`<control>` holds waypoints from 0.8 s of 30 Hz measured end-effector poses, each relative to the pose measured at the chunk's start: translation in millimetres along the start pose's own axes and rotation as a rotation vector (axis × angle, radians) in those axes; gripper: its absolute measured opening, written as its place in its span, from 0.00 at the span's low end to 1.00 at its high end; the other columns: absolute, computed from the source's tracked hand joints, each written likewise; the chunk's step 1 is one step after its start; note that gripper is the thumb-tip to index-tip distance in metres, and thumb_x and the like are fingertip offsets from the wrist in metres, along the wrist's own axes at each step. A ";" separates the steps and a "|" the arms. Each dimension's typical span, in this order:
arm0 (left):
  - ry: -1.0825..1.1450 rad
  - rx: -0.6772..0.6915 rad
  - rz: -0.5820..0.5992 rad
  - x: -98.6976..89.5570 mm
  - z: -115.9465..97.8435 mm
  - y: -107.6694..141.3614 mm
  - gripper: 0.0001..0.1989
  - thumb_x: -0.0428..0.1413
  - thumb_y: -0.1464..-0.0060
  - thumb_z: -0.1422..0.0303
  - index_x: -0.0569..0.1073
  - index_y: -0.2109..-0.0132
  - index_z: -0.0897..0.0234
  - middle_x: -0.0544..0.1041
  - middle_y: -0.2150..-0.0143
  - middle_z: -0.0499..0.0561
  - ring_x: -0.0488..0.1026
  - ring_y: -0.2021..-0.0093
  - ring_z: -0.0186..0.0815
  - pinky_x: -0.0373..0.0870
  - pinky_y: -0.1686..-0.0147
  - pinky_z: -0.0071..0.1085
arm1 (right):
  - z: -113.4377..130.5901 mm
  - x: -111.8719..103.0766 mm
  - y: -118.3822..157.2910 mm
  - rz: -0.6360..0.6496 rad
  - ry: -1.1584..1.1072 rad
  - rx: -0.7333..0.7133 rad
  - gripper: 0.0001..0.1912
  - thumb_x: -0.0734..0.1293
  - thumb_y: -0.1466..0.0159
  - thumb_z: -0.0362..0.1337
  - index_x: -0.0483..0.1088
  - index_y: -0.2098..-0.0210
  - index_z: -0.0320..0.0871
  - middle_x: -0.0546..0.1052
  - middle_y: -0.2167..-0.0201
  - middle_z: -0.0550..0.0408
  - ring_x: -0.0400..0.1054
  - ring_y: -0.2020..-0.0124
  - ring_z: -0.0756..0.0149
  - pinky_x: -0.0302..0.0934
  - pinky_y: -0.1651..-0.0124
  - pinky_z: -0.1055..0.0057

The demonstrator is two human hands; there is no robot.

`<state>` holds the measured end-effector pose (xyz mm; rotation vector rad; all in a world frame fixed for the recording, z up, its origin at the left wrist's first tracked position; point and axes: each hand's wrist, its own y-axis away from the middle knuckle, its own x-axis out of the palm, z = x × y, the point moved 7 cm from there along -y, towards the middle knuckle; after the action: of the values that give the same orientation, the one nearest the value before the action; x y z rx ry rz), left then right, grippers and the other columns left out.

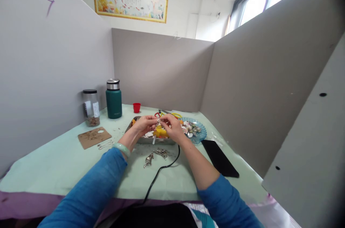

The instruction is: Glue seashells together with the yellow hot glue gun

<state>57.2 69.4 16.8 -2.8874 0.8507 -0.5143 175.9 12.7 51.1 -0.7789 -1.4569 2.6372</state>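
Over a metal tray, my left hand and my right hand meet fingertip to fingertip. Between them they pinch a small, pale, shiny piece, too small to name. Just below the fingers a yellow glue gun lies on the tray among white and orange pieces. Its black cord appears to run toward the table's front edge. Two little heaps of metal clasps lie in front of the tray. To the right, a blue scalloped plate holds several small decorated pieces, partly behind my right hand.
A green flask, a clear jar and a red cup stand at the back left. Brown cardboard lies beside thin metal pins. A black flat slab is at right. Grey partitions enclose the table.
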 end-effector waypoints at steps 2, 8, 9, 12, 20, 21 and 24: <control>0.002 0.003 -0.005 0.1 -0.5 0.1 0.09 0.65 0.61 0.73 0.73 0.72 0.72 0.70 0.82 0.47 0.66 0.83 0.25 0.64 0.80 0.21 | 0.4 -0.1 0.2 -0.001 0.005 -0.001 0.07 0.61 0.38 0.39 0.69 0.63 0.44 0.71 0.67 0.53 0.65 0.67 0.67 0.61 0.65 0.72; 0.013 -0.003 -0.005 -1.0 0.1 -0.3 0.09 0.65 0.62 0.74 0.73 0.72 0.72 0.70 0.82 0.48 0.66 0.83 0.25 0.65 0.79 0.22 | 1.7 -0.1 0.5 0.007 0.017 -0.013 0.07 0.61 0.38 0.38 0.68 0.63 0.44 0.71 0.67 0.53 0.65 0.67 0.67 0.61 0.64 0.72; 0.013 -0.003 -0.003 -1.2 0.2 -0.4 0.08 0.65 0.61 0.74 0.73 0.72 0.72 0.70 0.82 0.48 0.66 0.83 0.25 0.65 0.80 0.22 | 1.7 0.0 0.7 0.009 0.020 -0.014 0.07 0.61 0.38 0.38 0.68 0.63 0.44 0.71 0.67 0.53 0.65 0.67 0.67 0.61 0.64 0.71; 0.006 -0.005 -0.009 -2.3 0.6 -0.7 0.08 0.65 0.61 0.75 0.73 0.72 0.72 0.71 0.81 0.48 0.66 0.83 0.25 0.64 0.80 0.21 | 0.8 1.1 1.2 0.016 0.025 -0.019 0.06 0.61 0.38 0.37 0.68 0.63 0.43 0.71 0.67 0.53 0.65 0.66 0.67 0.61 0.64 0.71; 0.145 -0.017 -0.099 -13.9 4.2 -5.0 0.07 0.61 0.57 0.79 0.73 0.67 0.71 0.73 0.76 0.48 0.67 0.82 0.25 0.68 0.78 0.23 | -11.5 -6.9 -0.5 -0.099 0.051 0.083 0.15 0.62 0.39 0.37 0.64 0.53 0.43 0.72 0.60 0.50 0.67 0.67 0.68 0.63 0.63 0.71; 0.168 -0.019 -0.114 -15.3 4.5 -5.3 0.07 0.61 0.56 0.80 0.72 0.66 0.72 0.73 0.75 0.48 0.67 0.81 0.24 0.68 0.79 0.23 | -12.5 -7.7 -0.5 -0.106 0.077 0.089 0.14 0.62 0.39 0.37 0.65 0.54 0.43 0.72 0.60 0.51 0.67 0.67 0.67 0.63 0.62 0.70; 0.197 -0.032 -0.136 -15.6 5.0 -5.0 0.09 0.59 0.56 0.82 0.72 0.64 0.72 0.75 0.73 0.49 0.68 0.81 0.25 0.68 0.78 0.22 | -13.5 -6.7 0.6 -0.098 0.151 0.076 0.11 0.62 0.39 0.37 0.67 0.57 0.42 0.72 0.61 0.51 0.67 0.66 0.66 0.62 0.60 0.69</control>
<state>49.2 82.0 8.4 -2.9751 0.6936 -0.8174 187.8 21.3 47.5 -0.8543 -1.3141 2.4862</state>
